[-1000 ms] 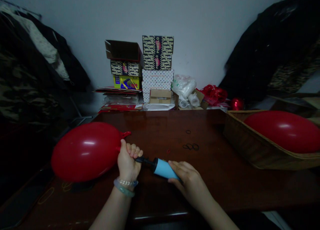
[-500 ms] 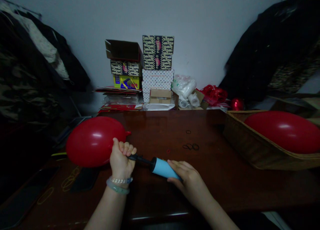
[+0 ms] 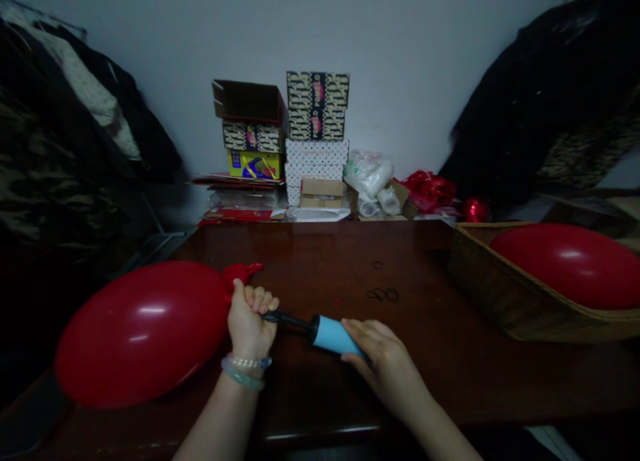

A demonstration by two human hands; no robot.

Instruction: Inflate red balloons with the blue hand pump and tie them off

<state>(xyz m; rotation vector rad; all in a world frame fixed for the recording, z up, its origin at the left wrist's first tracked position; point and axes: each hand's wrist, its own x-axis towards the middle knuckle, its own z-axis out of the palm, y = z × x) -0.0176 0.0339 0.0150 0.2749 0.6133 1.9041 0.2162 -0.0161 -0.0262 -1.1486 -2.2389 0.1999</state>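
My left hand (image 3: 253, 321) is closed in a fist around the black end of a hand balloon pump, thumb up, with two bracelets at the wrist. A large red balloon (image 3: 145, 334) presses against the left side of that fist. A small red tip sticks out above the knuckles; whether the fist also pinches the balloon's neck is hidden. My right hand (image 3: 383, 357) wraps the light-blue barrel of the balloon pump (image 3: 334, 335) from the right. A thin black shaft shows between barrel and left fist.
Several black rubber bands (image 3: 384, 294) and a tiny red piece lie on the dark wooden table (image 3: 320, 254). At right, a brown basket (image 3: 500, 301) holds another red balloon (image 3: 567, 261). Stacked boxes (image 3: 317, 107) and plastic bags (image 3: 370, 174) stand behind; clothes hang on both sides.
The red balloon at my left hand has swelled and spread left and toward me, covering the yellow bands and a dark flat object. Both hands have shifted slightly right, keeping their grip.
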